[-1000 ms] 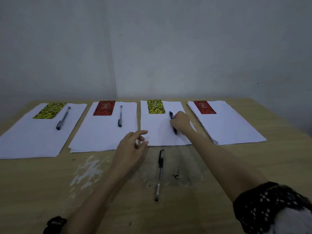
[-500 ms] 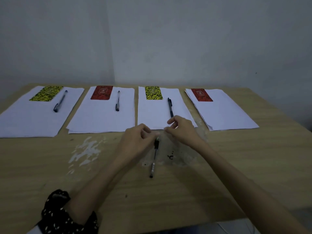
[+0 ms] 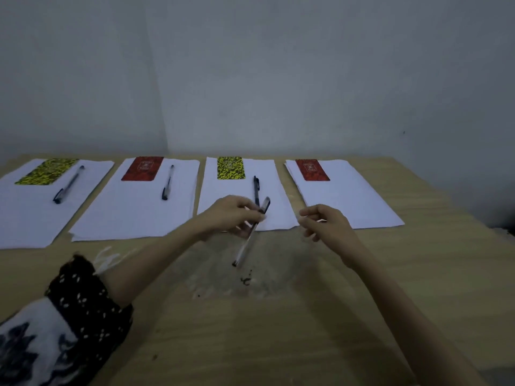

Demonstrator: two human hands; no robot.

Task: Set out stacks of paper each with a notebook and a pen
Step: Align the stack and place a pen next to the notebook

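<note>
Four white paper stacks lie side by side on the wooden table (image 3: 278, 330). From the left they carry a yellow notebook (image 3: 47, 171), a red notebook (image 3: 142, 168), a yellow notebook (image 3: 230, 168) and a red notebook (image 3: 312, 169). Pens rest on the first stack (image 3: 68, 185), the second stack (image 3: 168, 183) and the third stack (image 3: 256, 188). The fourth stack (image 3: 356, 199) bears only its notebook. My left hand (image 3: 231, 215) holds a clear pen (image 3: 250, 235) by its capped end, tip slanting down above the table. My right hand (image 3: 323, 221) hovers beside it, fingers loosely curled, holding nothing.
A grey wall stands behind the table. White paint marks (image 3: 108, 257) and a dark stain (image 3: 245, 280) mark the tabletop in front of the stacks. The table's right edge runs near the fourth stack.
My left hand has picked the loose pen up off the table. My right hand has pulled away from the third stack's pen and moved right, toward the fourth stack.
</note>
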